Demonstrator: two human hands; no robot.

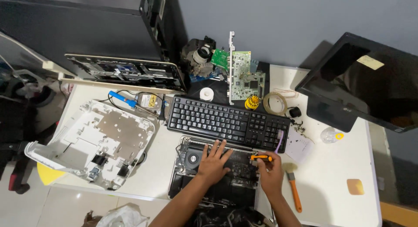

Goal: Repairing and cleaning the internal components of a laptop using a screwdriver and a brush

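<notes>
Opened grey laptop base (198,183), internals exposed, sits at the white table (331,183) front edge, black keyboard (226,121) touching behind; bare room only to the right. Left hand (212,161) flat, fingers spread on it, holding nothing. Right hand (271,170) grips one orange-handled screwdriver (261,158); tip hidden. One orange-handled brush (293,185) just beside.

You see even, soft overhead light on the white desk top (331,174), faint shadows, and wide-angle bending toward nine o'clock.
</notes>
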